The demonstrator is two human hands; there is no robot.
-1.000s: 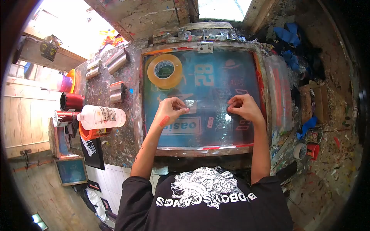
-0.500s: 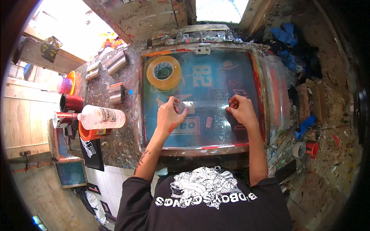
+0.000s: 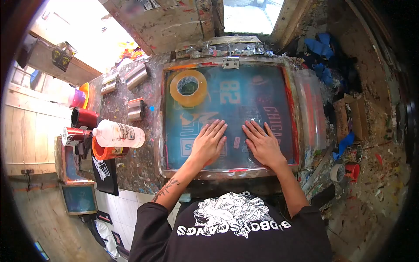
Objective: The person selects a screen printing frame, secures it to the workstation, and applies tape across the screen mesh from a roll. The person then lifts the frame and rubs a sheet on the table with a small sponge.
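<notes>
A screen-printing frame (image 3: 293,113) with blue-green mesh and pale stencil designs lies flat on the bench in front of me. My left hand (image 3: 209,143) rests palm down on the lower middle of the mesh, fingers stretched out, covering part of a boxed stencil. To its right, my right hand (image 3: 264,144) is also pressed flat there with fingers spread, beside the stencil letters. A big roll of clear yellowish packing tape (image 3: 188,101) sits on the mesh at the upper left. Whether a strip of tape lies beneath my palms is hard to make out.
Left of the frame stand a pinkish-white bottle (image 3: 124,134), an orange container (image 3: 102,152) and red cans (image 3: 83,118). Metal blocks (image 3: 137,76) lie on the paint-spotted bench. A metal hinge clamp (image 3: 231,63) holds the frame's far edge. Clear plastic sheets (image 3: 312,109) lie at right.
Both hands, which were pinching a stretched strip of clear tape above the mesh, have released it, moved lower and flattened onto the screen. The view has shifted slightly.
</notes>
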